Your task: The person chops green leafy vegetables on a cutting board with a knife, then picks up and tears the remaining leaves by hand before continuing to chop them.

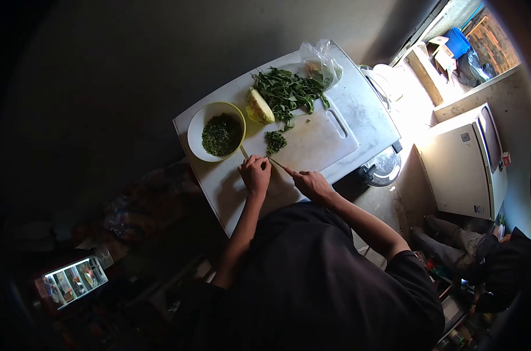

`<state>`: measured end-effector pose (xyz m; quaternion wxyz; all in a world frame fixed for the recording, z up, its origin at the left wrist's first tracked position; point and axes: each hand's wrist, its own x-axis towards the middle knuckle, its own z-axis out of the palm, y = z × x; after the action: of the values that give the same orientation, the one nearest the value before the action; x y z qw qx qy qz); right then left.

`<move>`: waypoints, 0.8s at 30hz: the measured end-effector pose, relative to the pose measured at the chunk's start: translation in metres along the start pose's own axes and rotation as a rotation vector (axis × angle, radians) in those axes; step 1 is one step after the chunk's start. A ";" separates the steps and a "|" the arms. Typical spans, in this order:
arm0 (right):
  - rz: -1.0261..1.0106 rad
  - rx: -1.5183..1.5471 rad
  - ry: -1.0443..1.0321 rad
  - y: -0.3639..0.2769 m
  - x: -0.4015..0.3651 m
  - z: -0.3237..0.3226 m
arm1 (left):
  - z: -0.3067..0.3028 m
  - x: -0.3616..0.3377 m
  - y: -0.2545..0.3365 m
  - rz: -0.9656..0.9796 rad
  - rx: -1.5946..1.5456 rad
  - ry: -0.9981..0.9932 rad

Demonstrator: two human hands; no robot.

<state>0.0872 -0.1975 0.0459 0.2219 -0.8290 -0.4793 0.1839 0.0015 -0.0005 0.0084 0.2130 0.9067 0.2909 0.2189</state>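
Two hands seem mid-chop on a white plastic cutting board point(312, 140): left hand point(255, 174) fisted, right hand point(312, 184) gripping a slim knife point(280, 167); next cut wants tucked fingers.

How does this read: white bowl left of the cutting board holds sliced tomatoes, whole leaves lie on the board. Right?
No: the head view shows the white bowl holding chopped greens, not sliced tomatoes. It does sit left of the cutting board, with whole leaves on it.
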 end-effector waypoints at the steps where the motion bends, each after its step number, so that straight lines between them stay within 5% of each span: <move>1: -0.011 0.002 0.010 0.001 0.001 0.002 | 0.001 0.000 0.000 0.005 -0.012 0.013; 24: -0.063 -0.033 0.094 0.011 0.011 0.013 | -0.006 0.009 0.000 -0.065 0.022 -0.062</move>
<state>0.0938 -0.1907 0.0278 0.2362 -0.8247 -0.4973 0.1297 0.0050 0.0069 0.0158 0.2190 0.9054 0.3157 0.1806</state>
